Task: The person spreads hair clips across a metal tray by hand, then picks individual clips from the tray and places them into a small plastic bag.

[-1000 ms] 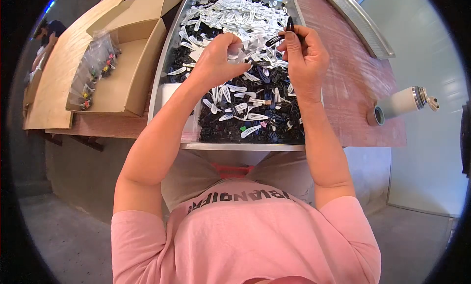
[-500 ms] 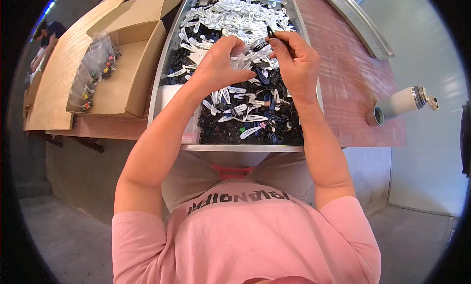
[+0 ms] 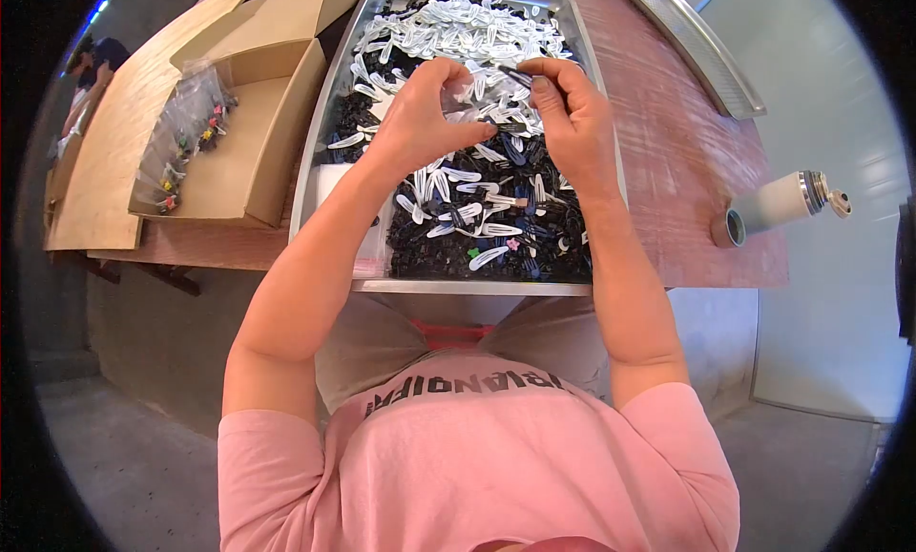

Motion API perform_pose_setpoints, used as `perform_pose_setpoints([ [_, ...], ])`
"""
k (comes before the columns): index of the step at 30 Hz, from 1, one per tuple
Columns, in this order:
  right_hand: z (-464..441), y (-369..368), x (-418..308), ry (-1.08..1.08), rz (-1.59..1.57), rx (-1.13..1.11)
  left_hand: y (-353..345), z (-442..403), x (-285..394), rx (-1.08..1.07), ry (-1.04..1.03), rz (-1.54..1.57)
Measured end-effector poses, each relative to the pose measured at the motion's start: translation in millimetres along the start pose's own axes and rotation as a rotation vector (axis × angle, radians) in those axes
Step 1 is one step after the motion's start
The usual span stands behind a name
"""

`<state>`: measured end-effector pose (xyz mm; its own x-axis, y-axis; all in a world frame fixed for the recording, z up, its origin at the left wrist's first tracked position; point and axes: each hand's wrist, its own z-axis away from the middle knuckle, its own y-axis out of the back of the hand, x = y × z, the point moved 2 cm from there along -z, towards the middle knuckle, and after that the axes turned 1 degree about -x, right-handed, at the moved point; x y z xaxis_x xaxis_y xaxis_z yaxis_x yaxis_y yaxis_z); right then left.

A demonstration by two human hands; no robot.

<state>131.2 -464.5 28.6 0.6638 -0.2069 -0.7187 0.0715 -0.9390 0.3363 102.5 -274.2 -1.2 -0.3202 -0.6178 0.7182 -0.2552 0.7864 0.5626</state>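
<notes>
Over a metal tray (image 3: pixel 310 170) of hair clips, my right hand (image 3: pixel 575 113) pinches a black snap hair clip (image 3: pixel 516 76) between thumb and fingertips. The clip points left, toward my other hand. My left hand (image 3: pixel 420 118) curls around what looks like a clear plastic bag (image 3: pixel 456 99), its thumb and fingers spaced apart; most of the bag is hidden by the fingers. White snap clips (image 3: pixel 458 27) are heaped at the tray's far end. Nearer me, white clips (image 3: pixel 463 175) lie mixed with black and navy ones, a few bearing small flower decorations.
Left of the tray, an open cardboard box (image 3: pixel 277 132) holds clear bags (image 3: pixel 186 137) with colourful pieces. An empty-looking metal tray (image 3: pixel 701 51) lies at the back right. A thermos bottle (image 3: pixel 778 199) and a cup (image 3: pixel 730 229) stand at the right edge. Another person (image 3: pixel 100 61) is far left.
The black clip in my right hand has turned from pointing away to pointing left, toward my left hand. My left hand has shifted slightly left and away from me.
</notes>
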Motion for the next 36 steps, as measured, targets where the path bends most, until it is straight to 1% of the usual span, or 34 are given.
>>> perform_pose_setpoints([
  [1, 0.8, -1.5, -1.1, -0.073, -0.024, -0.062, -0.6, 0.6, 0.0, 0.002, 0.002, -0.001],
  [2, 1.3, -1.4, -2.4, -0.072, -0.025, -0.063, -1.7, 1.1, 0.1, 0.015, -0.013, 0.001],
  [4, 1.9, -0.9, -2.7, -0.106, 0.041, -0.14, -3.8, 1.0, -1.7, 0.027, -0.029, 0.003],
  [6, 1.9, -2.5, 2.8, -0.098, 0.028, -0.155, -4.2, 0.6, -2.8, 0.081, -0.142, -0.033],
  [8, 2.7, -4.6, 7.2, -0.09, 0.014, -0.169, -5.9, 1.0, -4.1, 0.072, -0.175, -0.059],
  [10, 3.4, -6.9, 7.8, -0.036, 0.003, -0.177, -6.2, 1.8, -0.5, 0.066, -0.207, -0.086],
  [12, 3.9, -6.3, 6.0, -0.062, -0.02, -0.195, -8.5, 3.8, 3.4, 0.002, -0.2, -0.084],
  [13, 4.1, -5.8, 4.8, -0.087, -0.043, -0.212, -9.2, 3.9, 3.6, 0.002, -0.198, -0.084],
  [14, 3.7, -4.8, 2.8, -0.087, -0.043, -0.212, -10.3, 3.6, 3.1, -0.028, -0.177, -0.037],
  [16, 3.1, -1.4, 0.3, -0.113, 0.013, -0.141, -10.1, 4.0, 3.5, -0.06, -0.155, 0.01],
  [17, 2.7, -2.0, 1.9, -0.113, 0.013, -0.141, -9.0, 4.3, 2.3, -0.099, -0.076, 0.03],
  [18, 1.3, -1.5, 5.2, -0.109, -0.015, -0.057, -7.8, 4.4, 1.4, -0.137, 0.004, 0.05],
  [19, -0.1, -0.9, 8.5, -0.105, -0.043, 0.026, -6.7, 3.5, 1.2, -0.138, 0.004, 0.05],
  [21, -3.7, -0.2, 14.5, -0.075, -0.055, 0.057, -5.0, 0.4, -0.9, -0.163, 0.126, 0.22],
  [22, -4.3, 1.6, 16.0, -0.044, -0.067, 0.088, -3.0, -0.8, -0.2, -0.163, 0.126, 0.22],
  [23, -4.0, 3.7, 16.9, -0.044, -0.068, 0.088, -0.6, -2.1, 0.0, -0.16, 0.194, 0.436],
  [24, -3.7, 4.3, 18.6, -0.131, -0.074, 0.009, 0.8, -2.9, -0.7, -0.155, 0.261, 0.653],
  [25, -3.3, 4.0, 19.5, -0.218, -0.081, -0.07, 1.2, -4.1, -3.0, -0.16, 0.26, 0.719],
  [28, -0.5, -0.3, 10.1, -0.245, -0.078, -0.12, 3.4, -2.0, 2.8, -0.132, 0.2, 0.651],
  [29, -0.4, -1.3, 11.1, -0.244, -0.079, -0.122, 1.7, -2.5, 0.5, -0.13, 0.2, 0.651],
  [31, 0.2, -3.5, 14.5, -0.239, -0.124, -0.097, -1.3, -4.0, -3.0, -0.134, 0.141, 0.526],
  [32, 0.5, -3.2, 14.9, -0.239, -0.124, -0.097, -2.2, -4.1, -5.3, -0.135, 0.141, 0.526],
  [34, 0.7, 0.1, 13.1, -0.075, 0.099, -0.088, -1.4, -4.5, -3.4, -0.125, 0.159, 0.519],
  [36, 0.4, 3.0, 13.4, -0.071, 0.152, -0.079, 0.2, -4.1, 0.0, -0.119, 0.187, 0.546],
])
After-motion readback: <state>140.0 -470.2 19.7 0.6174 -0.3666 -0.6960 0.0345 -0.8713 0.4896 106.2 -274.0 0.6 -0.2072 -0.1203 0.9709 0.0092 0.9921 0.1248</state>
